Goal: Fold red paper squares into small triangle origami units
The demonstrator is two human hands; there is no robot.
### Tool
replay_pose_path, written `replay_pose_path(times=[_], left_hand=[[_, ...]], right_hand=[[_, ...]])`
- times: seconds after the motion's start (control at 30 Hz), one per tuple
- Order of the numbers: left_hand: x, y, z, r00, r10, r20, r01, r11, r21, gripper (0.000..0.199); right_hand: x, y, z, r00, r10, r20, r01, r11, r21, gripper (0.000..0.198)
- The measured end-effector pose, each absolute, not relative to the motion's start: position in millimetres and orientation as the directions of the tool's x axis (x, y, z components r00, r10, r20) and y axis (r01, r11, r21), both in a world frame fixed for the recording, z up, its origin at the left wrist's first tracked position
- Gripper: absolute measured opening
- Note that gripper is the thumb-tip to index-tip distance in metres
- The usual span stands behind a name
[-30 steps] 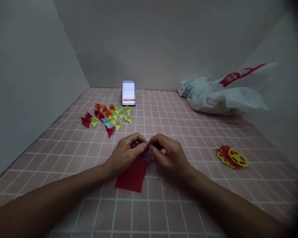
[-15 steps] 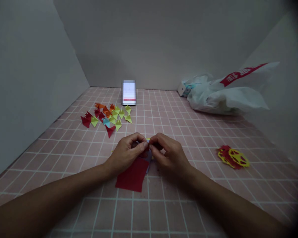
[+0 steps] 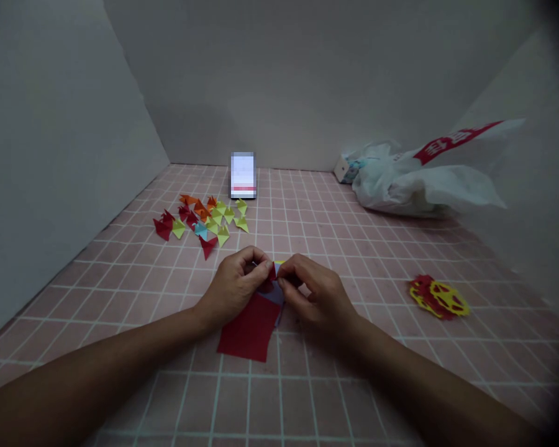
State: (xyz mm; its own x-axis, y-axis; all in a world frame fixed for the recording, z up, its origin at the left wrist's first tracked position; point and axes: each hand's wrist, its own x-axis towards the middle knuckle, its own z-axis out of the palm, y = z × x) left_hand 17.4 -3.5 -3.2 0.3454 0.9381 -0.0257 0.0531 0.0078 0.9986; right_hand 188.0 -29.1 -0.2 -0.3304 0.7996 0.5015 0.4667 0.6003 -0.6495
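Between thumb and fingers, my left hand (image 3: 236, 284) pinches a small folded piece of red paper (image 3: 272, 273). The thumb and forefinger of my right hand (image 3: 317, 287) close on the right edge of that same paper. Much of the folded piece is hidden behind my fingers. Below my hands a red paper sheet (image 3: 249, 329) lies flat on the cloth. Under it, a lilac sheet (image 3: 276, 294) shows at the right side, and a bit of yellow paper peeks out at the top.
Several folded paper figures (image 3: 212, 225) in red, orange, yellow-green and blue lie at the left back. Behind them a phone (image 3: 243, 175) stands upright with its screen lit. Red and yellow paper cutouts (image 3: 447, 299) lie at right, and a white plastic bag (image 3: 400, 186) rests beyond them.
My fingertips have drawn slightly apart, with my right hand a little lower. More of the folded red paper shows between them. The view has shifted very slightly.
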Motion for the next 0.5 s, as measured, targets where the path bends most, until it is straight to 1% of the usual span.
replay_pose_path(times=[0.17, 0.37, 0.5], left_hand=[[16.4, -1.9, -3.5, 0.319, 0.947, -0.04, -0.007, 0.045, 0.999, 0.02], [15.8, -3.4, -2.6, 0.41, 0.911, -0.051, -0.059, 0.082, 0.995, 0.018], [17.1, -4.3, -1.5, 0.424, 0.905, -0.044, -0.063, 0.077, 0.995, 0.015]], right_hand=[[188.2, -29.5, 0.3, -0.327, 0.792, 0.515, 0.455, 0.61, -0.649, 0.013], [189.2, -28.8, 0.2, -0.298, 0.807, 0.51, 0.464, 0.589, -0.662, 0.011], [190.8, -27.7, -1.0, -0.26, 0.816, 0.516, 0.486, 0.573, -0.661, 0.011]])
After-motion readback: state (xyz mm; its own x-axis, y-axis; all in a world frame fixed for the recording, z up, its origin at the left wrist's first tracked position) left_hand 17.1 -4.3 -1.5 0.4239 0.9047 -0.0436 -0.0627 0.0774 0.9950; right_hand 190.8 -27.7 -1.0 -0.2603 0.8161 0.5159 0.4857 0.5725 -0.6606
